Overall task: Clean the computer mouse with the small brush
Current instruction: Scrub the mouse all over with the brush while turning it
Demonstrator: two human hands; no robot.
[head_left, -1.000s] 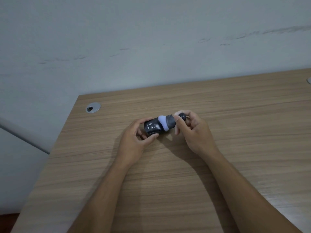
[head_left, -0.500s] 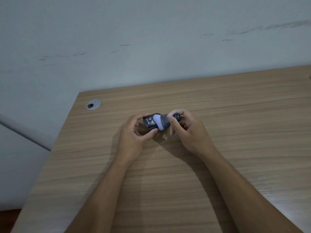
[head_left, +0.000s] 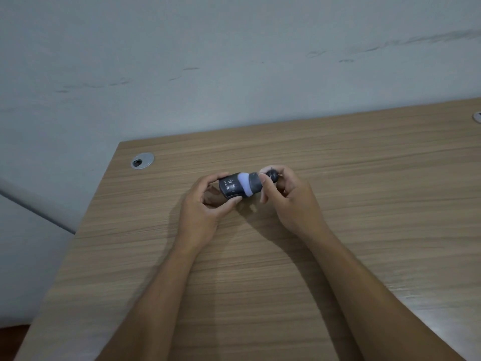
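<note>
A dark computer mouse with white lettering is held just above the wooden desk, pinched between the thumb and fingers of my left hand. My right hand grips a small brush with a dark grey body, a black knob at its end and pale lilac bristles. The bristles press against the right side of the mouse. Most of the mouse's underside and far end is hidden by my left fingers.
A round metal cable grommet sits near the desk's back left corner, and part of another shows at the right edge. A grey wall runs behind the desk. The desk's left edge drops off near my left forearm.
The brush slid left over the mouse half a second ago and has drawn back to the right, showing more of the lettering. Both hands stay in about the same place.
</note>
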